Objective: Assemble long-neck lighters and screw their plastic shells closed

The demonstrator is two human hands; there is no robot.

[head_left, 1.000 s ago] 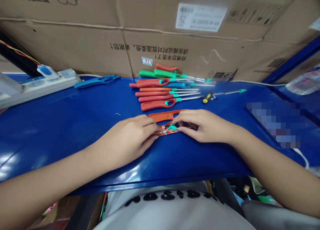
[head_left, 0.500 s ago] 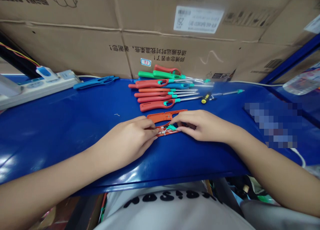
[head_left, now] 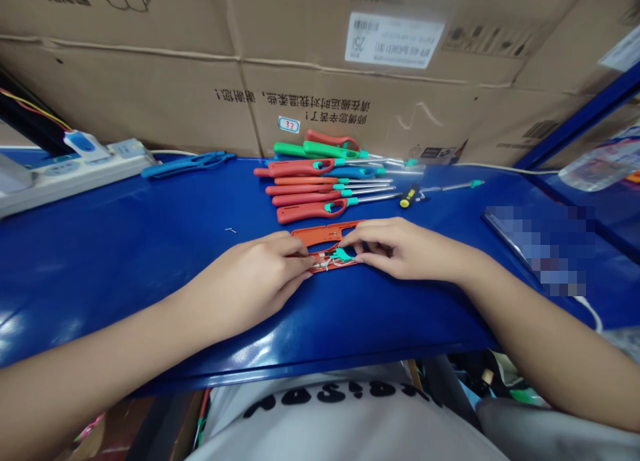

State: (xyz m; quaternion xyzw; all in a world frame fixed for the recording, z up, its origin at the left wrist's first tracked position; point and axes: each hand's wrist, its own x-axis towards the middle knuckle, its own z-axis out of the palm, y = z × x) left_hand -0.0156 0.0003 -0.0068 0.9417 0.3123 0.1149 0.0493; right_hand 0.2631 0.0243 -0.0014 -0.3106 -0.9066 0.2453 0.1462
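An orange lighter casing half (head_left: 345, 263) lies open side up on the blue table, with white wires and small parts inside. A green trigger (head_left: 341, 254) sits in its right part. My left hand (head_left: 260, 271) is closed, its fingertips pinching the casing's left end. My right hand (head_left: 395, 249) curls over the right end, with index finger and thumb pinched at the trigger; the fingertips partly cover it. Just behind, touching or nearly touching my fingers, lies the matching orange casing half (head_left: 320, 235), its hollow inside facing up.
Several long-necked lighters (head_left: 313, 211) lie in a row behind. A yellow and black screwdriver (head_left: 409, 197) and a metal lighter tube (head_left: 457, 186) lie right of them. Left are a blue casing piece (head_left: 187, 165) and a power strip (head_left: 75, 171). Cardboard boxes (head_left: 175, 107) stand behind; a phone-like object (head_left: 540, 251) lies right.
The view has shifted slightly. My right fingers have moved very little at the green trigger, which shows a bit more clearly. My left hand keeps its pinch on the casing.
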